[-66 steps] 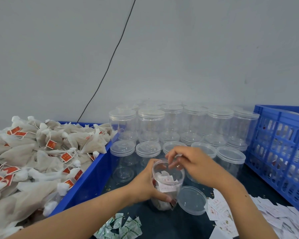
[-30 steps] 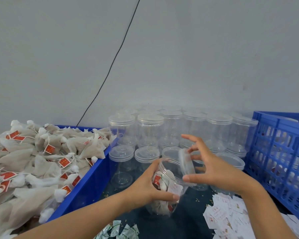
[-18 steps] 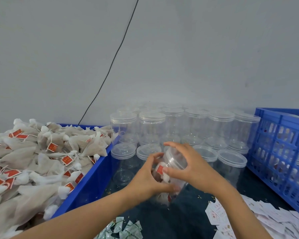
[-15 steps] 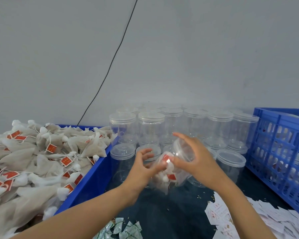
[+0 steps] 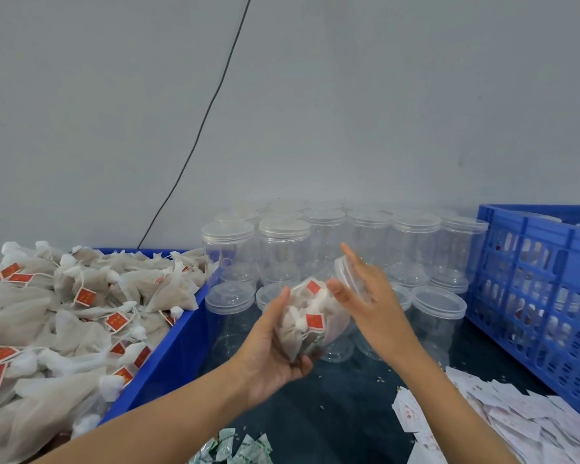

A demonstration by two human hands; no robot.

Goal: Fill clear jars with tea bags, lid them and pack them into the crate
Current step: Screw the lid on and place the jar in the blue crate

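Tilted filled jar (image 5: 310,324) between both hands, lid (image 5: 349,274) seemingly on.

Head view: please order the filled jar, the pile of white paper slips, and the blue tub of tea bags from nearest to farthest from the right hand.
1. filled jar: touching the right hand.
2. pile of white paper slips: lower right, on the table.
3. blue tub of tea bags: far left.

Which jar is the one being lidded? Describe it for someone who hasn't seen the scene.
Between the tea bag bin and the blue crate stands a cluster of empty jars. In front, the left hand holds the filled jar tilted, right hand on its lid. Only it holds red-tagged tea bags.
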